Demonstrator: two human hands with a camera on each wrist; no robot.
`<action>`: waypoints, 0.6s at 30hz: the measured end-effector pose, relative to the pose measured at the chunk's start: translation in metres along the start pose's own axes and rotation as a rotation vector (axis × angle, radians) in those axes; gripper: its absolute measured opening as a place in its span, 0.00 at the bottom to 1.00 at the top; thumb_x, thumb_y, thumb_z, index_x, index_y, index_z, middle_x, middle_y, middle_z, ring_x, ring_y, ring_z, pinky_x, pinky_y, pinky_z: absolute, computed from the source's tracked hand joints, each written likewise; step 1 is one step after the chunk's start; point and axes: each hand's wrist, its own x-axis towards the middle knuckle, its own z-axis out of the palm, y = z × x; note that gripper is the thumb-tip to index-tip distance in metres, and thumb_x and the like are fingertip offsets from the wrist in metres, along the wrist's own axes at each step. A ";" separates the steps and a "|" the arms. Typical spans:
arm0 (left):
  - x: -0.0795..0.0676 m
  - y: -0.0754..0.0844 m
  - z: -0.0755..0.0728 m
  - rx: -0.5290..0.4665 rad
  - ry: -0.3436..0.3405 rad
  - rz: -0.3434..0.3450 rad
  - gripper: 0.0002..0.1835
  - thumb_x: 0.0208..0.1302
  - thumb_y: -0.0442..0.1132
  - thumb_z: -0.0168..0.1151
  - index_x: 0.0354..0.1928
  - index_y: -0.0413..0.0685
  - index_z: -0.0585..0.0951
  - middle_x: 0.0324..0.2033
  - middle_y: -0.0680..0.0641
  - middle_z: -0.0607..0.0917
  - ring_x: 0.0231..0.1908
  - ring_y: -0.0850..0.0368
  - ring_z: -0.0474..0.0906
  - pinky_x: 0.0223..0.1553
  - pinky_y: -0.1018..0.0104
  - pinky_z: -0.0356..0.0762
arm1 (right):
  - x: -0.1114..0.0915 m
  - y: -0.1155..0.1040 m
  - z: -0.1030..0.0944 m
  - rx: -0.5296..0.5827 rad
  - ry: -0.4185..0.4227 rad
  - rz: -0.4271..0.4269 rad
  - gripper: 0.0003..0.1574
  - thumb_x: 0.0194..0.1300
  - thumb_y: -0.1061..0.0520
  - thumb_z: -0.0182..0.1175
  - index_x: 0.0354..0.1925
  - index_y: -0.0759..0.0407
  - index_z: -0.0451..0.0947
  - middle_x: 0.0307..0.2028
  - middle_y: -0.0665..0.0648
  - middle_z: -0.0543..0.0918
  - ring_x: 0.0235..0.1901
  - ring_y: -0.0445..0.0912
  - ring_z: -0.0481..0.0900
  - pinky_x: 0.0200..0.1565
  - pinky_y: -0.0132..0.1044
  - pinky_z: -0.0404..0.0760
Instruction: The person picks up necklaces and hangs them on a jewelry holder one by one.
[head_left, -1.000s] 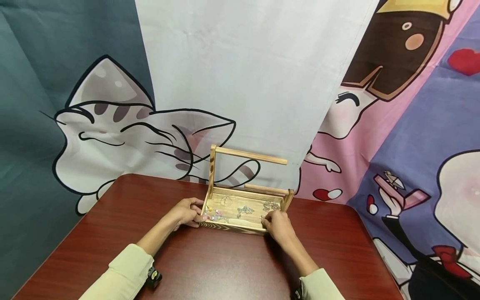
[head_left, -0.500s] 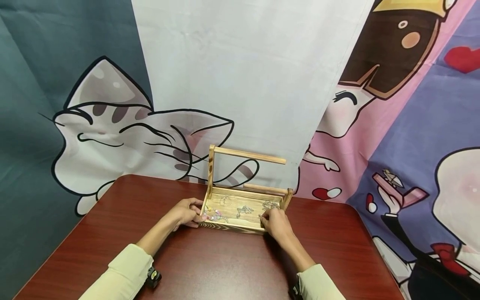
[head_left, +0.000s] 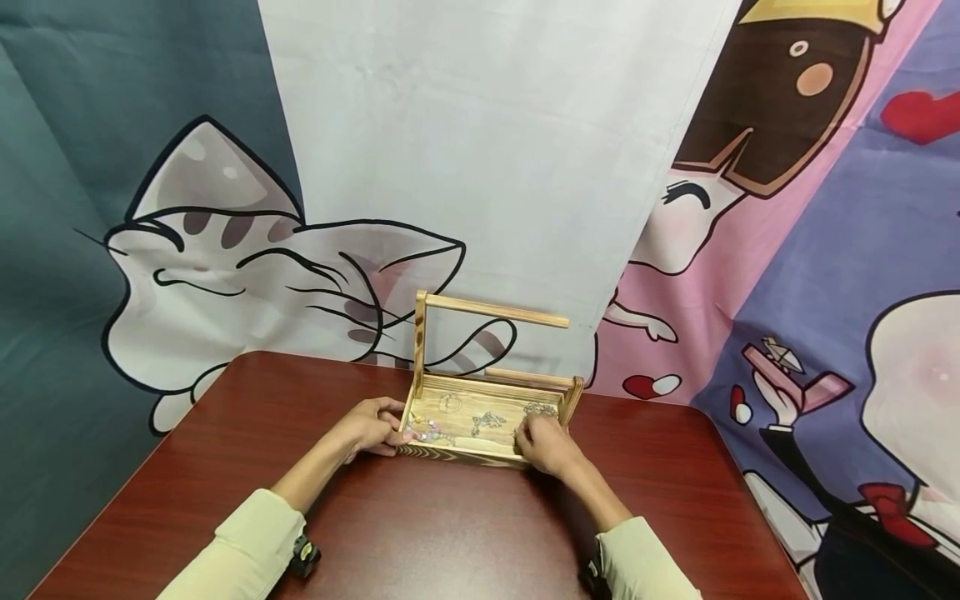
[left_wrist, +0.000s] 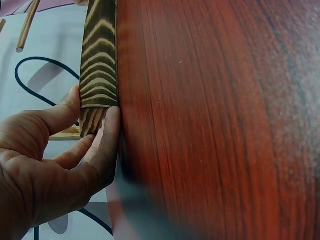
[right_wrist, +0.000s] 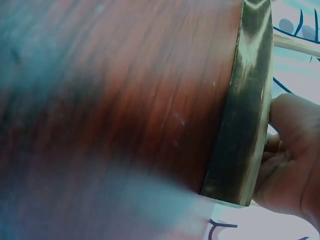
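A shallow wooden tray (head_left: 468, 456) with a raised handle frame sits at the back of the table. My left hand (head_left: 369, 427) grips its front left corner; in the left wrist view, thumb and fingers stand on opposite sides of the wood. My right hand (head_left: 551, 446) reaches over the front right edge, fingers curled down inside. Whether its fingertips pinch anything is hidden. Inside lie a colourful beaded bracelet (head_left: 431, 432) at the left, a thin ring-shaped bracelet (head_left: 450, 403) behind it, a silvery chain (head_left: 489, 421) in the middle and another chain (head_left: 540, 408) at the right.
The handle bar (head_left: 498, 311) rises above the tray's back, and a lower wooden bar (head_left: 528, 378) runs behind it. The reddish-brown table (head_left: 450, 533) extends toward me. A printed cartoon curtain (head_left: 480, 167) hangs right behind the table.
My right hand has shifted slightly left and farther into the tray, its fingers lower. The left hand keeps its grip on the corner. The head view has turned a little.
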 end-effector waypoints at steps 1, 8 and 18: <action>0.000 0.000 0.000 -0.001 0.002 -0.001 0.39 0.66 0.25 0.79 0.76 0.28 0.73 0.47 0.37 0.82 0.37 0.54 0.84 0.39 0.58 0.96 | 0.000 0.000 0.001 0.011 -0.005 -0.001 0.13 0.78 0.54 0.57 0.32 0.51 0.77 0.29 0.51 0.80 0.32 0.46 0.77 0.35 0.48 0.82; -0.001 0.002 0.000 -0.002 0.002 0.001 0.40 0.66 0.24 0.79 0.77 0.28 0.72 0.48 0.37 0.81 0.37 0.54 0.83 0.40 0.58 0.96 | -0.005 -0.050 -0.032 0.226 0.019 0.194 0.15 0.80 0.54 0.51 0.33 0.53 0.75 0.30 0.53 0.84 0.32 0.45 0.78 0.37 0.42 0.78; -0.001 -0.001 0.000 -0.015 0.004 -0.001 0.39 0.66 0.24 0.78 0.77 0.27 0.72 0.47 0.37 0.80 0.37 0.54 0.83 0.39 0.58 0.96 | -0.004 -0.059 -0.038 0.698 0.022 0.413 0.11 0.78 0.63 0.55 0.38 0.67 0.81 0.37 0.64 0.92 0.29 0.45 0.84 0.30 0.31 0.82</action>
